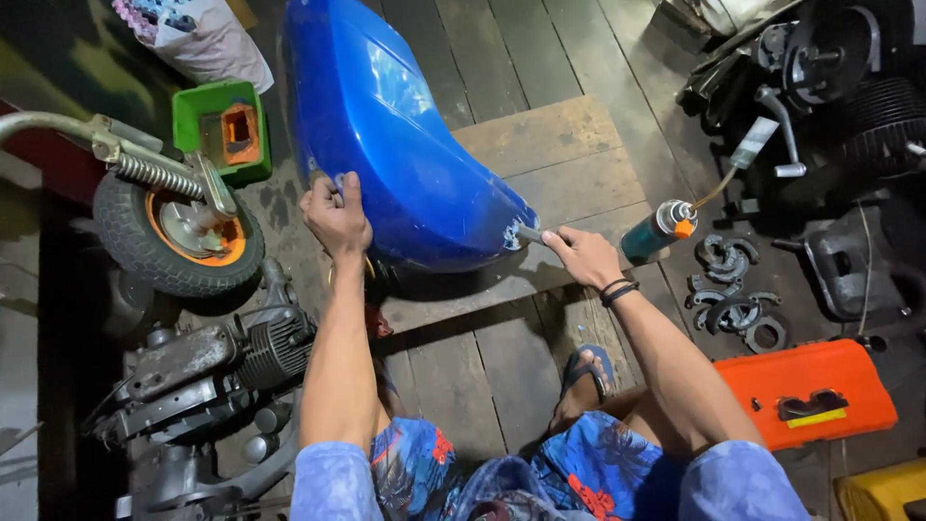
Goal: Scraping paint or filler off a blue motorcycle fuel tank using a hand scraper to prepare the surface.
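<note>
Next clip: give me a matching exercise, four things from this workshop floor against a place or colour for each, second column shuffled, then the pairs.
Things:
1. blue body panel
2. orange case
3. green box
4. spray can

Places:
A. far side of the small wheel
B. between the left hand and the right hand
C. floor, by the right forearm
D. just beyond the right hand

Pairs: 1-B, 2-C, 3-A, 4-D
</note>
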